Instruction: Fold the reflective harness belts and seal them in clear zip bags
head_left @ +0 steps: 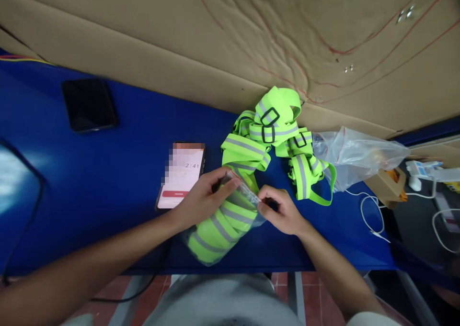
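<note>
A clear plastic bag (219, 230) stuffed with a folded neon-yellow reflective strap lies on the blue table (118, 168) near its front edge. My left hand (204, 196) pinches the left end of the bag's top edge. My right hand (283, 211) pinches the right end of that same edge. Both hands are closed on the bag's mouth. Behind the bag, a loose heap of neon-yellow reflective straps (276, 139) with black buckles rests on the table.
A lit phone (181, 177) showing 2:41 lies left of my hands; a dark phone (89, 105) sits far left. Empty clear bags (355, 153) lie right of the straps. White cables (373, 216) and a small cardboard box (388, 185) are at the right. A cardboard sheet (251, 39) stands behind.
</note>
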The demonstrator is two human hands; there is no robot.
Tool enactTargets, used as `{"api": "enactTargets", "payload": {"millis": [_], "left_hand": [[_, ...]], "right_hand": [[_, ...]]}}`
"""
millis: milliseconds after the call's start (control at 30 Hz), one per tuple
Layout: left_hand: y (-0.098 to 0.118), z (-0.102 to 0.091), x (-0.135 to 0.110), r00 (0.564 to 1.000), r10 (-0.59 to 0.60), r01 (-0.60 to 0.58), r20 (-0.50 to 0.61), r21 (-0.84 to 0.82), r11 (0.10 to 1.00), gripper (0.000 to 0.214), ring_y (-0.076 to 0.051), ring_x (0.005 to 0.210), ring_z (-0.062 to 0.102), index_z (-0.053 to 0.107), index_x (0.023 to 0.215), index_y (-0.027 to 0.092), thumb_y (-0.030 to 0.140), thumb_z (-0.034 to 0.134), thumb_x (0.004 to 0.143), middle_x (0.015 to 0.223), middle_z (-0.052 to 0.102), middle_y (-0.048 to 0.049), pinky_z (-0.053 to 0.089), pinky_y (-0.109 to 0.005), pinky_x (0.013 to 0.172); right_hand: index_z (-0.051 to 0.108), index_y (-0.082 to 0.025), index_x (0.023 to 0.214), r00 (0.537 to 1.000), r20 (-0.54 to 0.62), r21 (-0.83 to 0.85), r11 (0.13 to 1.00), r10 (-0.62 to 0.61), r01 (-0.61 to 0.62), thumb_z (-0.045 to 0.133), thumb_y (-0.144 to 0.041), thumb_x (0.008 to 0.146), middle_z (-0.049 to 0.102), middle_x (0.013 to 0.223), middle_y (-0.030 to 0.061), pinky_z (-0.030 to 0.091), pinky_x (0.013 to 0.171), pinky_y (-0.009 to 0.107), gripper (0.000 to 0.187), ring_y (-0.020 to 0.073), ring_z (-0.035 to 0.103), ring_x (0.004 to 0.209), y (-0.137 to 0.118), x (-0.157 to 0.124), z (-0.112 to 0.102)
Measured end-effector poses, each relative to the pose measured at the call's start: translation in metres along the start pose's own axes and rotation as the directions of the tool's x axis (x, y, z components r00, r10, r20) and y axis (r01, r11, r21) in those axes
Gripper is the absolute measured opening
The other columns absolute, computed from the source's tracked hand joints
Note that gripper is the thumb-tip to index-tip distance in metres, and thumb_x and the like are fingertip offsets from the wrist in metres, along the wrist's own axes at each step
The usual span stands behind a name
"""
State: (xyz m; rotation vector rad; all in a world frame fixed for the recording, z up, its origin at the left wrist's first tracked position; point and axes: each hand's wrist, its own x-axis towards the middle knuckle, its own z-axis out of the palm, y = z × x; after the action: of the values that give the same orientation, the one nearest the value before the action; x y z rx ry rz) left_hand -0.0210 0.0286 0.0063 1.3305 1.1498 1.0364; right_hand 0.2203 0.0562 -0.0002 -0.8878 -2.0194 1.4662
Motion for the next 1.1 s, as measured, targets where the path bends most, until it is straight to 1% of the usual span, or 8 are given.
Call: {"api": "enactTargets", "payload": {"millis": [133, 267, 433, 533, 633, 800, 967, 1100], "left_hand": [[0.002, 0.0, 0.001, 0.999, -0.041, 0.041, 0.036, -0.001, 0.999, 0.025, -0.017, 0.073, 0.062, 0.072, 0.09, 0.019, 0.044, 0.072, 0.094, 0.08, 0.072, -0.0007, 0.048, -0.024, 0.064], [0.002, 0.0, 0.0, 0.999, -0.02, 0.018, 0.033, 0.047, 0.999, 0.022, -0.016, 0.072, 0.063, 0.073, 0.088, 0.02, 0.041, 0.072, 0.094, 0.078, 0.073, -0.0001, 0.048, -0.025, 0.065], [-0.002, 0.0, 0.001, 0.998, 0.007, -0.009, 0.067, 0.026, 1.0, 0.02, -0.016, 0.075, 0.064, 0.073, 0.09, 0.019, 0.038, 0.071, 0.096, 0.081, 0.073, -0.0002, 0.049, -0.024, 0.069], [-0.003, 0.0, 0.001, 0.997, -0.008, 0.008, 0.076, 0.002, 1.0, 0.022, -0.016, 0.077, 0.063, 0.072, 0.092, 0.019, 0.041, 0.07, 0.096, 0.084, 0.072, -0.0001, 0.048, -0.024, 0.071], [-0.003, 0.001, 0.0, 0.995, -0.042, 0.044, 0.089, -0.027, 0.999, 0.03, -0.016, 0.082, 0.063, 0.07, 0.093, 0.019, 0.048, 0.066, 0.099, 0.086, 0.07, -0.0008, 0.048, -0.025, 0.074], [-0.005, 0.005, -0.003, 0.99, -0.111, 0.111, 0.092, 0.008, 0.994, 0.041, -0.017, 0.083, 0.062, 0.067, 0.092, 0.019, 0.055, 0.05, 0.105, 0.088, 0.068, -0.0009, 0.047, -0.025, 0.075], [-0.004, 0.004, -0.005, 0.994, -0.044, 0.033, 0.101, 0.1, 0.994, 0.041, -0.016, 0.079, 0.06, 0.071, 0.093, 0.019, 0.052, 0.05, 0.106, 0.082, 0.067, 0.0, 0.045, -0.025, 0.072], [-0.003, 0.004, -0.005, 0.996, -0.047, 0.04, 0.072, 0.103, 0.994, 0.041, -0.016, 0.074, 0.055, 0.067, 0.086, 0.018, 0.051, 0.05, 0.105, 0.077, 0.062, 0.0004, 0.042, -0.026, 0.068]], "right_hand": [[0.061, -0.021, 0.09, 1.0, -0.017, 0.027, 0.999, 0.018, -0.018, 0.065, -0.027, 0.098, 0.057, 0.073, -0.0032, 0.039, 0.057, 0.022, 0.011, 0.0094, 0.051, 0.062, -0.001, -0.001, 0.003], [0.059, -0.02, 0.086, 0.998, -0.021, 0.051, 0.997, 0.058, -0.057, 0.067, -0.032, 0.099, 0.055, 0.071, -0.0038, 0.039, 0.057, 0.022, 0.02, 0.0086, 0.049, 0.061, 0.002, 0.0, 0.005], [0.059, -0.019, 0.084, 0.998, -0.037, 0.056, 0.997, 0.055, -0.053, 0.069, -0.037, 0.098, 0.054, 0.071, -0.0037, 0.038, 0.058, 0.022, 0.025, 0.0087, 0.048, 0.062, 0.002, 0.001, 0.005], [0.061, -0.019, 0.088, 0.993, -0.016, 0.1, 0.988, 0.116, -0.114, 0.072, -0.044, 0.096, 0.055, 0.072, -0.0033, 0.038, 0.057, 0.022, 0.029, 0.0091, 0.049, 0.062, 0.0, 0.003, 0.006], [0.065, -0.019, 0.096, 0.989, -0.011, 0.153, 0.978, 0.148, -0.145, 0.072, -0.047, 0.095, 0.057, 0.074, -0.0032, 0.038, 0.056, 0.022, 0.029, 0.0092, 0.049, 0.062, 0.0, 0.004, 0.008], [0.062, -0.019, 0.089, 0.992, -0.029, 0.199, 0.973, 0.124, -0.115, 0.072, -0.043, 0.096, 0.054, 0.067, -0.0054, 0.033, 0.052, 0.021, 0.027, 0.0069, 0.043, 0.055, -0.001, 0.005, 0.011], [0.055, -0.021, 0.087, 0.991, 0.002, 0.215, 0.968, 0.133, -0.13, 0.071, -0.039, 0.098, 0.044, 0.056, -0.0102, 0.028, 0.049, 0.02, 0.026, 0.0061, 0.037, 0.048, -0.003, 0.001, 0.01], [0.058, -0.02, 0.092, 0.989, 0.011, 0.186, 0.971, 0.15, -0.149, 0.069, -0.043, 0.098, 0.048, 0.059, -0.0089, 0.03, 0.05, 0.021, 0.026, 0.0066, 0.04, 0.05, 0.0, 0.001, 0.007]]}}
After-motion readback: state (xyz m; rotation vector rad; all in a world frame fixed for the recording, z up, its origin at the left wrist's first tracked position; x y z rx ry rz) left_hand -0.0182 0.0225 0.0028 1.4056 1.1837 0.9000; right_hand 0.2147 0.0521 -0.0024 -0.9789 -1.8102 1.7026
